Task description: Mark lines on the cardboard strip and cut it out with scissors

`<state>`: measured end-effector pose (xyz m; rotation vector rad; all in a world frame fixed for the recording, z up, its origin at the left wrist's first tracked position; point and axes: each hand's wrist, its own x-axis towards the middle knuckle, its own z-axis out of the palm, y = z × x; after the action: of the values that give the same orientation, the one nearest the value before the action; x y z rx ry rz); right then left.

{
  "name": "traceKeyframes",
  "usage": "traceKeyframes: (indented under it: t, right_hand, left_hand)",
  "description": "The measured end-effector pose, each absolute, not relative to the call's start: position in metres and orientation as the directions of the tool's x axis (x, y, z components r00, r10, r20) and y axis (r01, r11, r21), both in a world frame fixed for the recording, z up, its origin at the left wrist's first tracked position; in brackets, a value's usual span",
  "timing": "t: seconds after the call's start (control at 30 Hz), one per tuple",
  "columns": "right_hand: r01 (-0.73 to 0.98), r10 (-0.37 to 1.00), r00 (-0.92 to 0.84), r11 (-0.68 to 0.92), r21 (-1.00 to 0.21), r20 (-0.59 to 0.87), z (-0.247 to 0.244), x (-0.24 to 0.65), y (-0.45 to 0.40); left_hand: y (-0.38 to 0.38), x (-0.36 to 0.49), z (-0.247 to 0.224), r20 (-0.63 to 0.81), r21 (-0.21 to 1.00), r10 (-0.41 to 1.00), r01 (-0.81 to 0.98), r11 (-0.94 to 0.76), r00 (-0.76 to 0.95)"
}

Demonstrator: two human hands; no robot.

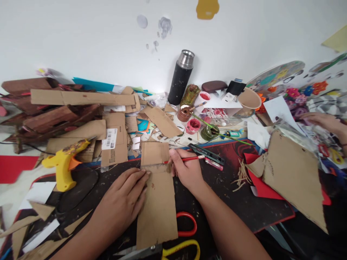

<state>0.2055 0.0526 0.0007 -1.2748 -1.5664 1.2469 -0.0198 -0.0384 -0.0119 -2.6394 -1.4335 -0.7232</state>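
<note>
A strip of brown cardboard [157, 209] lies lengthwise in front of me on the dark mat, with a crease across its upper part. My left hand [124, 193] rests flat on its left edge, fingers stretched out with the tips near the crease. At the right edge, my right hand [185, 169] is closed around a slim red pencil [189, 158], held nearly level, its pale end pointing right. The curled fingertips of that hand are partly hidden. Scissors with red and yellow handles [187, 249] lie partly under the strip's near end.
A yellow glue gun [65, 166] stands left, among cardboard scraps. A black utility knife [207, 154] lies right of my hand. Behind are paint pots [193, 125] with brushes and a black flask [180, 81]. Bent cardboard [296, 173] lies right; another person's hand [322, 121] shows beyond.
</note>
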Motion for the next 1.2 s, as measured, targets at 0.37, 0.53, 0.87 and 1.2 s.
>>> traceKeyframes:
  t: [0.37, 0.53, 0.87, 1.2]
  right_hand:
    - [0.268, 0.973, -0.229, 0.043, -0.962, -0.02, 0.0012, 0.2055, 0.053]
    - [0.267, 0.974, -0.225, 0.026, -0.963, -0.036, 0.0003, 0.205, 0.0538]
    - [0.265, 0.971, -0.233, 0.007, -0.964, -0.056, 0.0001, 0.2058, 0.0542]
    - [0.299, 0.971, -0.234, 0.016, -0.954, -0.057, -0.0003, 0.2066, 0.0538]
  left_hand:
    - [-0.0388, -0.0209, -0.0146, 0.415, 0.169, 0.781, 0.804, -0.57, 0.466]
    - [-0.0382, -0.0199, -0.0141, 0.426, 0.17, 0.779, 0.805, -0.568, 0.459]
    - [-0.0383, -0.0207, -0.0134, 0.424, 0.16, 0.778, 0.808, -0.568, 0.463]
    - [-0.0376, -0.0202, -0.0117, 0.423, 0.15, 0.773, 0.804, -0.575, 0.474]
